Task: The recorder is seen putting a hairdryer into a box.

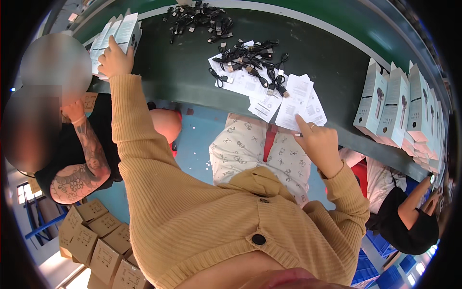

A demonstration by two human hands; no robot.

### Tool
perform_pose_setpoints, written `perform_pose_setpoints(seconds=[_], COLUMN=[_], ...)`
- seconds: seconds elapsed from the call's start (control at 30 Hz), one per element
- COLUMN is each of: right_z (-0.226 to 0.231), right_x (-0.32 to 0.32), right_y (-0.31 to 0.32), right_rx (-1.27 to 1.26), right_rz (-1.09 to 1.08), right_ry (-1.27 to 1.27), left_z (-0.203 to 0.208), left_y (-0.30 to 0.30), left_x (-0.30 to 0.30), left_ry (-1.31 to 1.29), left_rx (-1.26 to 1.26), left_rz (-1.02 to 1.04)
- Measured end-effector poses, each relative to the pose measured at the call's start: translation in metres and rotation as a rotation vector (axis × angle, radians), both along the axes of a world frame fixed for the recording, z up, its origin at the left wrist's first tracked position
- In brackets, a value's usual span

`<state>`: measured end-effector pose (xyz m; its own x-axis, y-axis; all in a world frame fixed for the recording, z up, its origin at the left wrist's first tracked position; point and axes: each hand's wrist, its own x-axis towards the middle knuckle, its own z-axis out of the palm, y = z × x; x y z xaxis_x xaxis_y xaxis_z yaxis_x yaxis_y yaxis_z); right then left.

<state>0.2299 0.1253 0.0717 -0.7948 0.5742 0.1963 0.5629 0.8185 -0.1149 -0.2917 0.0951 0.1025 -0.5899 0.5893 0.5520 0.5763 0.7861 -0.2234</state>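
Left hand (116, 61) touches white boxes (126, 30); right hand (317, 143) touches papers (294, 102); can't tell if either grips; boxes stand already folded; papers and black cables (245, 59) lie loose on the tabletop (332, 60).

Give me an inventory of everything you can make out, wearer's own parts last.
Flat worktable: one, dark green, ahead.
Coiled USB cables: many, black, two heaps on table.
Printed paper leaflets: several, white, near table edge.
Upright card boxes: several, white, table's left and right.
Square cardboard cartons: several, brown, lower left.
Plastic crates: several, blue, lower right.
Floor: one, blue, below.
Co-workers: two, black-topped, left and right.
Ribbed knit cardigan: one, tan, on wearer.
Left hand: one, tan-sleeved, at left boxes.
Right hand: one, tan-sleeved, at leaflets.
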Motion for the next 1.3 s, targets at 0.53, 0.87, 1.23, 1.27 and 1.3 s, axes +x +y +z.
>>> perform_pose_setpoints(seconds=[0.53, 0.87, 1.23, 1.27, 1.3], right_z=[0.014, 0.028, 0.091, 0.102, 0.108], right_x=[0.007, 0.012, 0.033, 0.038, 0.044], right_y=[0.017, 0.033, 0.051, 0.049, 0.049], right_rx=[-0.446, -0.702, -0.107, -0.092, -0.147], right_rz=[-0.108, -0.357, -0.364, -0.347, -0.37], right_ry=[0.422, 0.393, 0.878, 0.943, 1.032], left_z=[-0.003, -0.035, -0.054, -0.05, -0.048], left_y=[-0.057, -0.058, -0.065, -0.062, -0.062], left_x=[0.216, 0.263, 0.303, 0.304, 0.305], left_ry=[-1.788, -2.114, -2.284, -2.257, -2.228], left_rx=[0.732, 0.646, 0.529, 0.465, 0.407], left_rz=[-1.146, -1.062, -1.157, -1.179, -1.189])
